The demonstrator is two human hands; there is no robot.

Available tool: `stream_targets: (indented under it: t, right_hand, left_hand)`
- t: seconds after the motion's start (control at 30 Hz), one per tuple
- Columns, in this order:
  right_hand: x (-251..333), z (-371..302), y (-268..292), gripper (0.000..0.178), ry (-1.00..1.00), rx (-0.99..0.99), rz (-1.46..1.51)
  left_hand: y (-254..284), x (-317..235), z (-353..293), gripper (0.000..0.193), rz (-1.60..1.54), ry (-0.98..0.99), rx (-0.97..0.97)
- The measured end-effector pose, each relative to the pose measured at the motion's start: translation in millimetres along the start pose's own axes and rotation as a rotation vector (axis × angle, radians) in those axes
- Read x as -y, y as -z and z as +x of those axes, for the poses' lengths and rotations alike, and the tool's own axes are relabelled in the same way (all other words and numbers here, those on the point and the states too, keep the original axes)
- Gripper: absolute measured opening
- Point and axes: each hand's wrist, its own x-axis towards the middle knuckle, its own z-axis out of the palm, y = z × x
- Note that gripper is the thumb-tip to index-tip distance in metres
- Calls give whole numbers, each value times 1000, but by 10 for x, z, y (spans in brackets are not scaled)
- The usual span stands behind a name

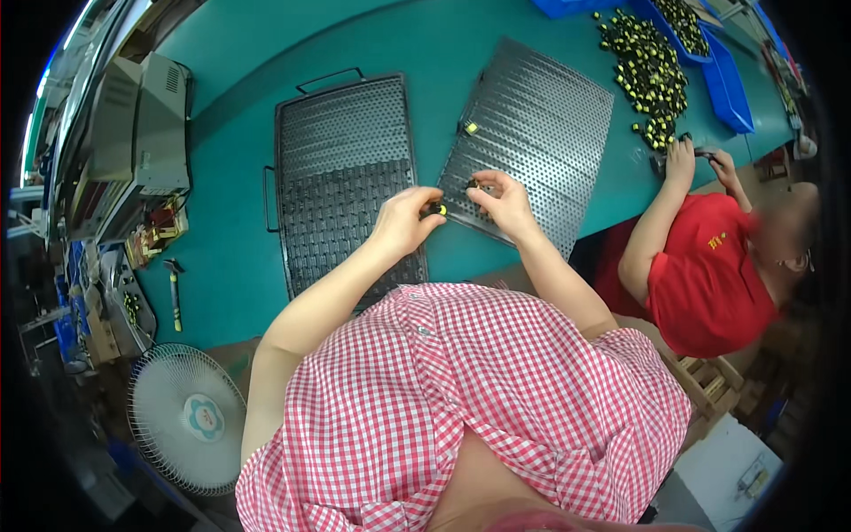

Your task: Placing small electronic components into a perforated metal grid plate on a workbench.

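My left hand (406,222) pinches a small black-and-yellow component (439,209) over the gap between two dark perforated trays. Its yellow end shows past my fingertips. Close by, my right hand (503,207) has thumb and fingers closed on a small dark part (475,185), mostly hidden by the fingers, above the near left edge of the right tray (550,106). Another black-and-yellow component (471,129) lies on that tray's left side. The left tray (344,120) has wire handles; dark pieces in rows cover its nearer half, and bare holes show in its farther half.
A heap of black-and-yellow components (647,75) lies at the far right beside blue bins (727,89). A co-worker in a red shirt (714,275) works there with both hands. On the left are a beige machine (160,124), a hammer (175,297) and a fan (188,417).
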Motion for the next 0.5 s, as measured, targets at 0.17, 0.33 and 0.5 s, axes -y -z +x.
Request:
stream_targets:
  t: [0.17, 0.33, 0.5]
  right_hand:
    - [-49, -150, 19, 32, 176, -159, -382]
    - [-232, -192, 31, 29, 267, -163, -546]
    - [-219, -239, 30, 29, 243, -177, -552]
  left_hand:
    - [-301, 24, 206, 39, 74, -161, 75]
    - [-501, 170, 255, 38, 161, -252, 83]
    - [-547, 175, 232, 40, 205, -269, 97]
